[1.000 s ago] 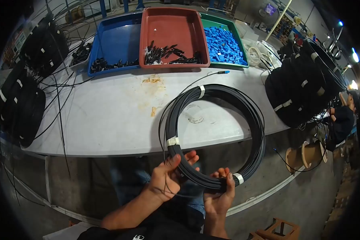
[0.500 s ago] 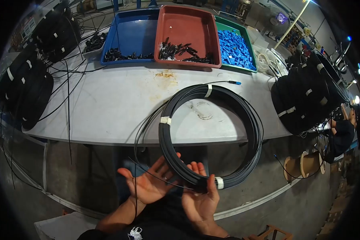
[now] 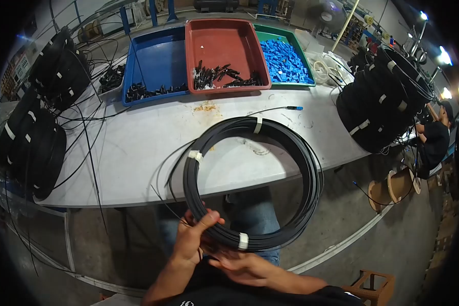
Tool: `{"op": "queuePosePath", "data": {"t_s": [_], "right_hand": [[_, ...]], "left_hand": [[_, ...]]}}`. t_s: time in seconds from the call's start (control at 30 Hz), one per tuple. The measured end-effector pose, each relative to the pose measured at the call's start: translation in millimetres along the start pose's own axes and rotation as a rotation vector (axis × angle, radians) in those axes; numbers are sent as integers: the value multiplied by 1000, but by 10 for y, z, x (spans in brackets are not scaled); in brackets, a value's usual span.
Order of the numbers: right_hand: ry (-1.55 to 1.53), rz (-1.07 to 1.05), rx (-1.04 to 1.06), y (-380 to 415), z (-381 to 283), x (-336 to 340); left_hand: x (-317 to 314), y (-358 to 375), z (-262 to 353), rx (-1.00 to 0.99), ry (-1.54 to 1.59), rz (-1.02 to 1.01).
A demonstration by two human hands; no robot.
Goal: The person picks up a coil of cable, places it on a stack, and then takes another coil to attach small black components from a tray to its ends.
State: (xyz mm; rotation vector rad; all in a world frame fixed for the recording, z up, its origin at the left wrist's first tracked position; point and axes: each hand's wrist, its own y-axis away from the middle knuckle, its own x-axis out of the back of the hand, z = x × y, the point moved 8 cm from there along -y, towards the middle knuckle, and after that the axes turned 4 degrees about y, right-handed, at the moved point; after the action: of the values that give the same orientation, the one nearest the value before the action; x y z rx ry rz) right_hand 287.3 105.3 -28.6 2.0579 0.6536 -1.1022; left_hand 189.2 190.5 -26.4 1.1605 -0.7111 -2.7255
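A large coil of black cable [image 3: 190, 184], bound with white tape [image 3: 244, 240], rests partly on the table and overhangs its front edge. My left hand [image 3: 194, 235] is closed round the near left of the coil, thumb on top. Beneath the taped near side is my right hand [image 3: 242, 265], its fingers curled up against the coil's underside and partly hidden. A loose cable end [image 3: 160, 198] sticks out left of my left hand. At the far side, another end carries a blue-tipped connector [image 3: 294, 107] lying above the table.
Blue [image 3: 155, 51], red [image 3: 224, 43] and green [image 3: 303, 56] trays of small parts line the table's back. Stacked black coils stand left [image 3: 30, 148] and right [image 3: 377, 109]. Wooden spools [image 3: 385, 191] lie on the floor at right, near a seated person [image 3: 436, 137].
My left hand, open beside the coil before, has closed on its rim. My right hand has moved from the near rim to underneath. The coil appears shifted left in view.
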Motion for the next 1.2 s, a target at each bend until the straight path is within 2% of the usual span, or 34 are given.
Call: {"op": "queuePosePath", "data": {"t_s": [0.03, 0.07, 0.1, 0.13, 0.17, 0.23, 0.27, 0.3, 0.33, 0.37, 0.4, 0.43, 0.5, 0.53, 0.57, 0.63, 0.67, 0.7, 0.77, 0.83, 0.9, 0.93, 0.97, 1.0, 1.03, 1.1, 1.13, 1.17, 1.2], "right_hand": [[17, -100, -135, 149, 61, 174], [227, -275, -310, 361, 37, 116], [617, -468, -379, 609, -226, -141], [1019, -690, -295, 813, -449, -258], [1238, -742, -227, 983, -766, -304], [1488, -558, 179, 1008, -1820, -671], [1604, -295, 345, 946, -2335, -747], [1660, -41, 411, 761, -2758, -694], [1923, 60, 880, 539, -3173, -795], [2101, 126, 945, 239, -3444, -700], [2257, 86, 989, -99, -3634, -491], [2385, 40, 899, -463, -3778, -172], [2037, 174, 116, -999, -3872, 624], [2189, 136, -41, -1076, -3814, 703], [2233, 81, 164, -1086, -3881, 811], [2133, 122, 27, -729, -3815, 684], [2200, 175, 27, -597, -3801, 712], [2190, 226, 113, -455, -3757, 698], [2152, 285, 76, -129, -3544, 560], [2167, 335, 307, 92, -3375, 549], [2026, 497, 420, 213, -3319, 702], [2024, 510, 419, 235, -3256, 726], [1969, 630, 436, 290, -3266, 761], [1912, 745, 454, 344, -3290, 767], [1918, 751, 456, 360, -3263, 647], [1807, 881, 307, 385, -3212, 556], [1815, 876, 306, 348, -3195, 590], [1804, 894, 383, 362, -3209, 640], [1790, 912, 453, 379, -3212, 666]], "left_hand": [[-49, 19, -25, 0, -3, -20], [-61, 2, -72, 23, 8, -10], [-78, -9, -84, 22, 16, -13], [-79, -9, -138, 69, 108, 10], [-87, -7, -203, 115, 202, 31], [-133, 0, -231, 74, 184, 22], [-114, 34, -212, 29, 197, 120], [-89, 60, -186, -20, 205, 212], [-4, -15, -278, 47, 182, 158], [-53, 1, -261, 40, 165, 141], [-92, 18, -203, 2, 172, 150], [-122, 28, -161, -31, 178, 155], [-78, -29, -183, -78, 124, 137], [-92, -31, -169, -80, 117, 137], [-105, -30, -145, -81, 112, 141], [-113, -58, -153, -91, 88, 152], [-74, -67, -169, -104, 124, 185], [-25, -60, -202, -114, 159, 224], [-33, -94, -224, -126, 152, 217], [-3, -92, -196, -158, 134, 288], [-19, -108, -167, -150, 119, 253], [-43, -118, -147, -148, 110, 224], [-87, -94, -137, -141, 109, 217], [-137, -28, -65, -212, 60, 244], [-172, 14, -2, -288, 13, 270], [-132, 12, -19, -336, 21, 264], [-104, 22, -12, -381, 23, 267], [-98, 29, -52, -381, 29, 273], [-139, 92, -4, -505, -47, 254]]}}
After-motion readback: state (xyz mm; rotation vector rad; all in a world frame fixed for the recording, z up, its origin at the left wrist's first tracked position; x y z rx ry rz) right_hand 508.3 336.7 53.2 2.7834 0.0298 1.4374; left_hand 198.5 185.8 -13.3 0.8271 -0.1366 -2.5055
